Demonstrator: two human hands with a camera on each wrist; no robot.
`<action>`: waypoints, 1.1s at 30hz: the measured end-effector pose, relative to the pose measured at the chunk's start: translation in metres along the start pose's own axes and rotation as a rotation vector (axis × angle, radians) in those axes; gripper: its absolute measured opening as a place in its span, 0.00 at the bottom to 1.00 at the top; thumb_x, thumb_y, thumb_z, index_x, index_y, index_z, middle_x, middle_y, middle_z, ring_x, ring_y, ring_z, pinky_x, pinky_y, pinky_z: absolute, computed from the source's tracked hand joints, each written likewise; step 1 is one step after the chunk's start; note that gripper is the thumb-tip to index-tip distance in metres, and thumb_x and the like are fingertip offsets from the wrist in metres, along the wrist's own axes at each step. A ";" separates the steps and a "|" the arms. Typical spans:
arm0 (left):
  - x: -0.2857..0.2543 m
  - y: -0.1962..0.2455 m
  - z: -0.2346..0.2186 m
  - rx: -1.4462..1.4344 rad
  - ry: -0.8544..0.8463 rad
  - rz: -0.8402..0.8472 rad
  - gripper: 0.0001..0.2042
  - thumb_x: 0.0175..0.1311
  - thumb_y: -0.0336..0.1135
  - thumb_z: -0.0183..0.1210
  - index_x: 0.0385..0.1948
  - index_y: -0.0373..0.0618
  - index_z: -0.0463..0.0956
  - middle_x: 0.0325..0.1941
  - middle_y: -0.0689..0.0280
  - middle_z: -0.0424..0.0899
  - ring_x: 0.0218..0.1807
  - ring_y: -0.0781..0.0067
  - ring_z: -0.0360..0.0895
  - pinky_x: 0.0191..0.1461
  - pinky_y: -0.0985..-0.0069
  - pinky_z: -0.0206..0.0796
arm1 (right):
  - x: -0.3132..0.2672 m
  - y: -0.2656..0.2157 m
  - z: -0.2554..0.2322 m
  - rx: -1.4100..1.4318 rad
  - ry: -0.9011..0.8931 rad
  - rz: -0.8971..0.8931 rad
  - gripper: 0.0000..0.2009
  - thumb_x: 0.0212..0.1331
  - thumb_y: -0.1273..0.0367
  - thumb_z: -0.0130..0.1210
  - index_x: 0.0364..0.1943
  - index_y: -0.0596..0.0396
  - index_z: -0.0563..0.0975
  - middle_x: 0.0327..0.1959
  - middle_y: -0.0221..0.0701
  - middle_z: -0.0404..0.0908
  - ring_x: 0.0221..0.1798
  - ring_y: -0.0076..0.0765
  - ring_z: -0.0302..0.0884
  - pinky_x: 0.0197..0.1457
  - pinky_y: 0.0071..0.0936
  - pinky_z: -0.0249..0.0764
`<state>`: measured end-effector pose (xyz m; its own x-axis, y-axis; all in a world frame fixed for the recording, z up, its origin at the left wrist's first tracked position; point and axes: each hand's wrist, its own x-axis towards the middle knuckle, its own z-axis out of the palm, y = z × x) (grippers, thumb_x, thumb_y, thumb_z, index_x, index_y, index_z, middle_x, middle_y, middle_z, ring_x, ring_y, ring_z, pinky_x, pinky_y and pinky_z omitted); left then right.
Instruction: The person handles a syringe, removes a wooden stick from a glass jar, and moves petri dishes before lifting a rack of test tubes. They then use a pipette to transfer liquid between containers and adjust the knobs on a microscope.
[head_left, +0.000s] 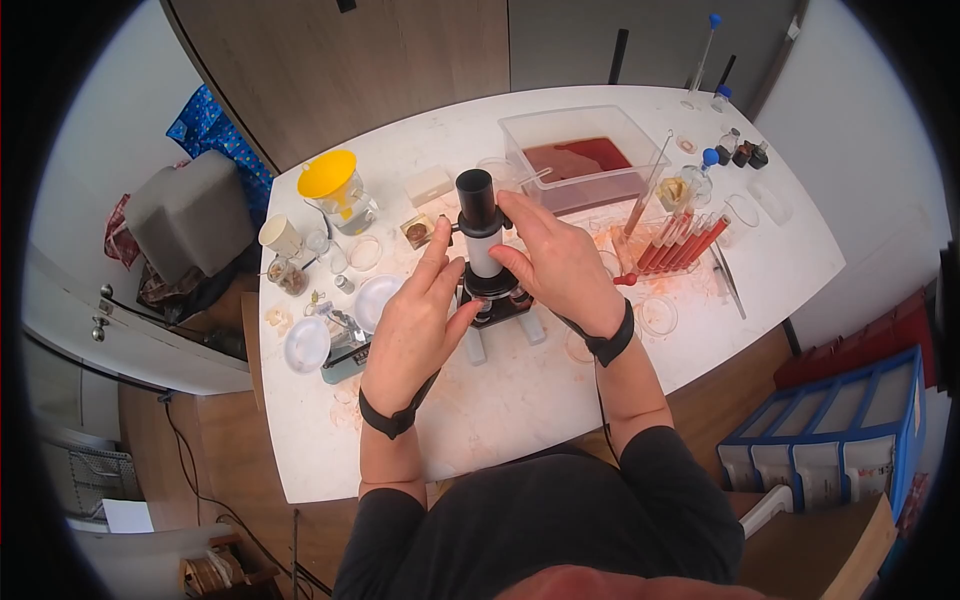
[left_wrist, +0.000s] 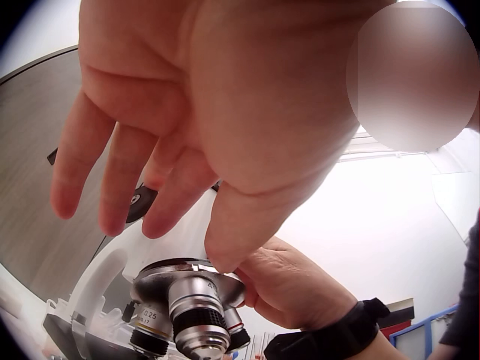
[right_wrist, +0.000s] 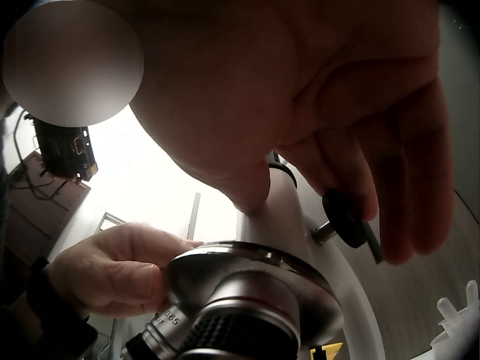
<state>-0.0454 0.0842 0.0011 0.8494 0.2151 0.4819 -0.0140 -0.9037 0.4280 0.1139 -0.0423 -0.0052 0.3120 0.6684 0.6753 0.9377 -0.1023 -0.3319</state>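
Observation:
A microscope (head_left: 485,258) with a black eyepiece tube (head_left: 475,195) and white body stands upright between my two hands. On its left side my left hand (head_left: 412,318) is raised with fingers extended, the index fingertip right by a small side knob. My right hand (head_left: 562,262) lies along the other side, its thumb on the white tube and its fingers stretched beside the eyepiece. A black knob (right_wrist: 343,219) overlaps those fingers in the right wrist view. Below the hands, the left wrist view shows the metal objective lenses (left_wrist: 199,319) on their round nosepiece (left_wrist: 161,281).
A rack of red-filled test tubes (head_left: 672,248) and long tweezers (head_left: 730,282) lie to the right. Behind stands a clear tub (head_left: 512,150) of red liquid. A yellow funnel (head_left: 326,173) in a jug, small jars and white dishes (head_left: 306,346) occupy the left.

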 end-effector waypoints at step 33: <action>0.000 -0.001 0.001 0.007 0.013 0.021 0.19 0.51 0.28 0.68 0.44 0.30 0.76 0.72 0.50 0.61 0.50 0.53 0.81 0.51 0.67 0.74 | 0.000 -0.001 -0.001 0.008 -0.014 0.010 0.27 0.57 0.62 0.61 0.57 0.64 0.70 0.55 0.46 0.76 0.50 0.50 0.79 0.48 0.37 0.78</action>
<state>-0.0450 0.0849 -0.0001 0.8422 0.2010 0.5003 -0.0277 -0.9105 0.4125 0.1134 -0.0426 -0.0042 0.3190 0.6774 0.6628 0.9334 -0.1031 -0.3438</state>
